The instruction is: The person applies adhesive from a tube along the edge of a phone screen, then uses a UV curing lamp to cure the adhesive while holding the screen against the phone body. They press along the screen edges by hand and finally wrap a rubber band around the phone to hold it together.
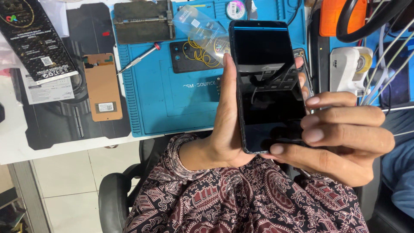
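A dark maroon batik-patterned sleeve and lap (241, 203) filled the bottom centre of the frame, nearest the lens. Above it, the left hand (226, 129) wrapped the left edge of a black glossy-screened smartphone (267, 86), thumb lying up its side, while the right hand (340, 138) closed on its lower right edge, fingers (332, 116) curled over the glass. The phone stood upright at centre, hiding part of the bench behind.

Behind it lay a large blue silicone work mat (172, 103) in the upper middle. A black rubber mat (64, 125) sat at left, bearing a tan rectangular phone panel (102, 86). A black printed box (32, 39) occupied the upper left corner. A grey metal clamp fixture (142, 21) rested top centre, with a clear plastic film (200, 30) beside it. A red-tipped screwdriver (138, 59) lay slanted just below the fixture. A white tape dispenser (349, 69) sat at the right.
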